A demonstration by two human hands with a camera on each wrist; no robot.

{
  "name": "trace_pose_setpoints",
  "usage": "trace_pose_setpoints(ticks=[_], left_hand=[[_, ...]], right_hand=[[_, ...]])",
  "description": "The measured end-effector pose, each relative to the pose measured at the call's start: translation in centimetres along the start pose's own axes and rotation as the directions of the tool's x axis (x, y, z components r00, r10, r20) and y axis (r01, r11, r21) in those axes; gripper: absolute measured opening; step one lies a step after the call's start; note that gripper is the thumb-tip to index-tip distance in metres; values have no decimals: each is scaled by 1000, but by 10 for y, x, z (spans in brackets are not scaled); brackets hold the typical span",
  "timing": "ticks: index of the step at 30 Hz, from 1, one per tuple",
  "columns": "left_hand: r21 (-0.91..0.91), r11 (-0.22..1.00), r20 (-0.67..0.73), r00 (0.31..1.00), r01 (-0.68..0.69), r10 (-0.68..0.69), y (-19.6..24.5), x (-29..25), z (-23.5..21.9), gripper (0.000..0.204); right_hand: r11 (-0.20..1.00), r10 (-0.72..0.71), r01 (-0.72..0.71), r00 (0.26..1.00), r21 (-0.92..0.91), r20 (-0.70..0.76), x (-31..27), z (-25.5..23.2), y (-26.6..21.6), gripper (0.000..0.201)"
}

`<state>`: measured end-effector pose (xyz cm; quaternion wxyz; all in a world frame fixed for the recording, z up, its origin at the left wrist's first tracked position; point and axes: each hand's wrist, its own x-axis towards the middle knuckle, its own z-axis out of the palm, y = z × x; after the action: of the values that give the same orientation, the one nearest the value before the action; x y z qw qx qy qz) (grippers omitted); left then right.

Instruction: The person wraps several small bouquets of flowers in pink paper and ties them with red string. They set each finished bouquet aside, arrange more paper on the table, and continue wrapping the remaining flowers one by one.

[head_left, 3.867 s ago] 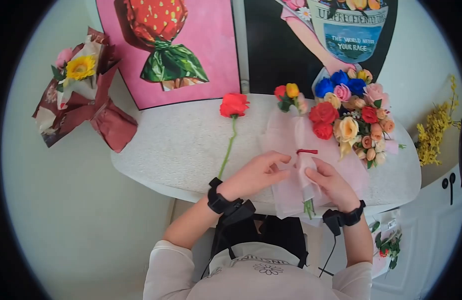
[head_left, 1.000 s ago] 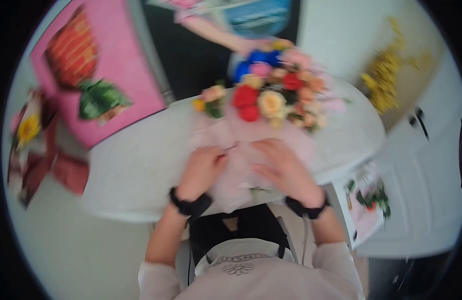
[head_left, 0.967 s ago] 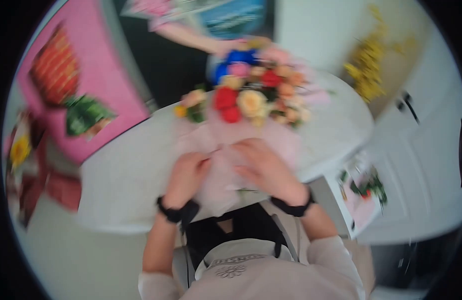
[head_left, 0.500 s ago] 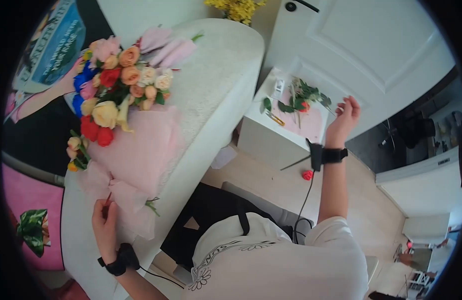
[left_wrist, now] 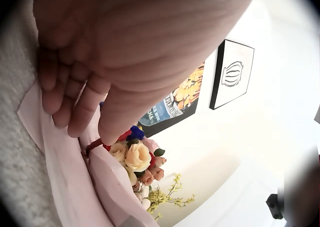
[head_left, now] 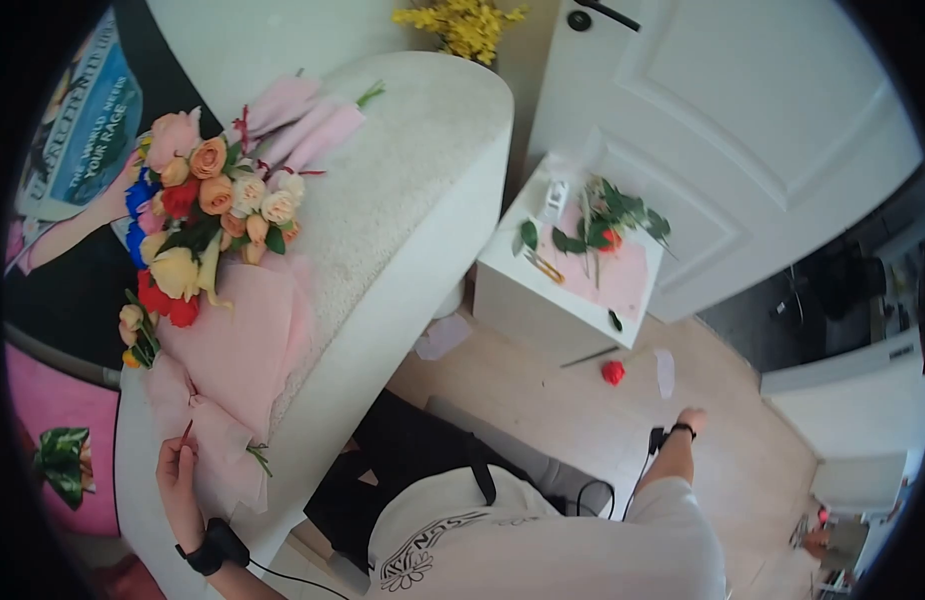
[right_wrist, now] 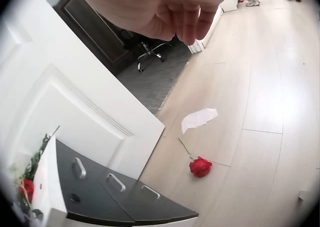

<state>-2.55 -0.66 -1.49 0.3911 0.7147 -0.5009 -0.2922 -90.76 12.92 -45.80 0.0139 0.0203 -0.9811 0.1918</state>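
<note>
Two hands are spread well apart before us: the left hand (head_left: 175, 462) pinches the red tie (head_left: 188, 432), while the right hand (right_wrist: 165, 9), fingers loosely bent, holds nothing that we see. Much nearer the left hand, we find the pink-wrapped posy (head_left: 223, 425) on the counter (head_left: 413, 130), its long axis slanting from stem ends (head_left: 261, 461) on our side to blooms (head_left: 133, 328) farther off. Beyond it sits a heap of mixed flowers (head_left: 216, 195); off right, a red rose (head_left: 613, 373) lies on the floor (head_left: 543, 400).
</note>
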Motion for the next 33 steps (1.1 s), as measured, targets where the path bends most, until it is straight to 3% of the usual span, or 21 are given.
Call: trace_pose_setpoints(ticks=[4, 5, 9, 12, 13, 14, 15, 16, 18, 19, 21, 24, 28, 29, 32, 33], left_hand=[[56, 998, -92, 996, 3, 2, 6, -14, 6, 23], [70, 998, -108, 994, 1, 7, 6, -18, 9, 25], [242, 969, -190, 982, 47, 0, 18, -35, 20, 35], [203, 977, -200, 980, 58, -17, -12, -39, 7, 47], [208, 976, -203, 979, 68, -25, -24, -41, -1, 48], [212, 974, -210, 977, 73, -28, -30, -41, -4, 49], [253, 964, -216, 976, 78, -23, -27, -42, 2, 49], [424, 903, -157, 988, 67, 1, -11, -48, 11, 51], [385, 878, -373, 918, 285, -134, 56, -58, 95, 45], [402, 878, -355, 928, 261, -113, 53, -56, 94, 45], [425, 879, -327, 942, 217, -74, 28, -57, 78, 45], [632, 773, -287, 944, 58, 163, 10, -60, 82, 37], [595, 798, -299, 949, 102, 102, -70, -74, -17, 55], [634, 749, -316, 948, 190, 28, -81, -79, -36, 71], [912, 407, -157, 961, 53, 227, -63, -88, 11, 84], [916, 373, -234, 950, 146, 205, -60, -87, 12, 92]], right_hand=[[980, -24, 55, 987, -194, 158, 1, -17, -61, 34], [962, -115, 143, 985, -231, 131, 9, -9, -69, 28], [950, -195, 237, 960, -205, 203, 30, 10, -107, 27], [931, -315, 346, 923, -118, 220, 37, 48, -110, 30], [920, -225, 312, 917, -239, 331, 36, 57, -117, 36], [914, -158, 267, 927, -306, 339, 34, 79, -116, 40], [876, -204, 339, 906, -344, 371, 26, 88, -114, 41], [830, -254, 415, 875, -372, 412, 18, 96, -111, 43], [820, -221, 433, 842, -374, 492, 6, 114, -105, 47], [814, -213, 449, 820, -368, 531, 1, 122, -102, 50], [795, -186, 473, 785, -379, 591, -7, 137, -98, 54], [787, -172, 499, 743, -363, 647, -9, 169, -88, 58], [780, -211, 541, 700, -314, 682, -4, 221, -65, 61], [779, -163, 536, 674, -325, 720, -7, 218, -75, 60], [782, -137, 538, 642, -315, 754, -10, 238, -69, 60], [796, -137, 528, 633, -295, 762, -8, 251, -58, 59]])
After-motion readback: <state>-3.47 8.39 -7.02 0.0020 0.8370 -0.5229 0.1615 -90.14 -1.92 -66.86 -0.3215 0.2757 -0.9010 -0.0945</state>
